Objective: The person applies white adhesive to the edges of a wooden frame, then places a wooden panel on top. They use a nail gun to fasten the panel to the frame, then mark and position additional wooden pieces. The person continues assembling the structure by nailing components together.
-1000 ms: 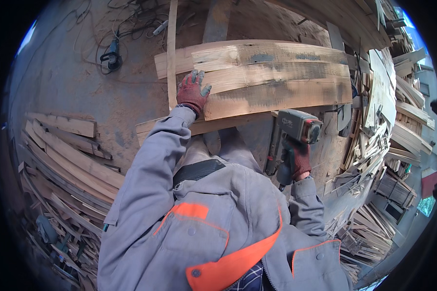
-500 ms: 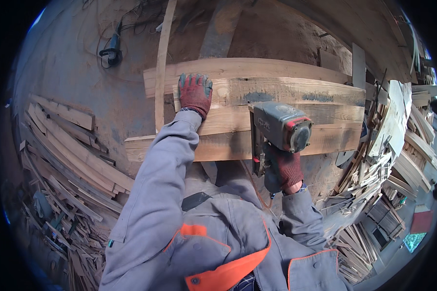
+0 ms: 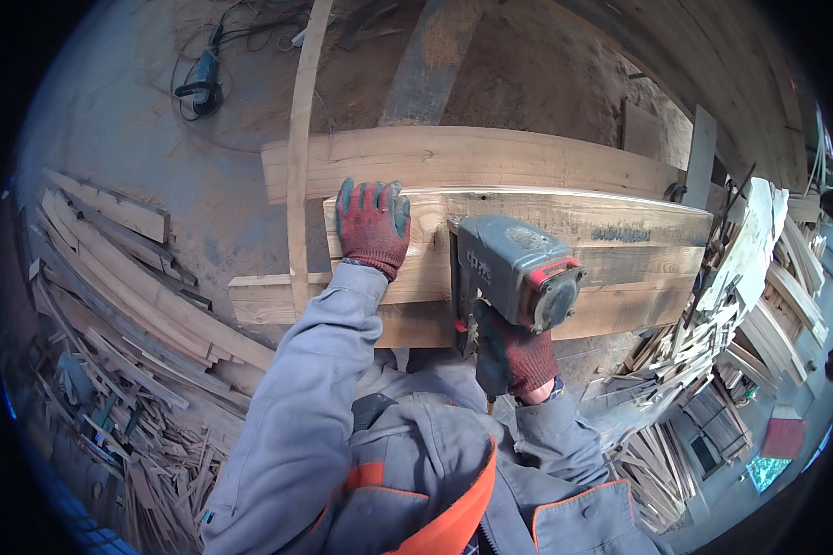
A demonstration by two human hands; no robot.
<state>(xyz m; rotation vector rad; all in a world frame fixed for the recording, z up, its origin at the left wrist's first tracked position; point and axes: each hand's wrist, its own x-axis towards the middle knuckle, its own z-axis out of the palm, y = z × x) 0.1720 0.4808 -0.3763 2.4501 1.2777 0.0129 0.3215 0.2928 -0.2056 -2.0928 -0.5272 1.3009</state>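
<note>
My right hand (image 3: 523, 359), in a dark red glove with grey coating, is wrapped round the handle of a grey nail gun (image 3: 518, 254). The tool's narrow nose and magazine stand over the planks, left of its body; the contact point is hidden. My left hand (image 3: 372, 227), in a matching glove, grips the left end of a pale wooden board (image 3: 528, 205), its fingers reaching over the far edge. Nearer to me lie further planks (image 3: 629, 266), side by side with that board. The left hand and the nail gun are apart.
Beyond the boards lies another long plank (image 3: 472, 153), with a narrow batten (image 3: 301, 139) crossing it at left. An angle grinder (image 3: 205, 83) with a cord rests on the floor far left. Wood strips (image 3: 130, 268) are piled left, more scrap (image 3: 694, 324) right.
The boards, hands and nail gun sit lower in the view now. The nail gun has shifted slightly left, closer to my left hand. Both grips stay the same.
</note>
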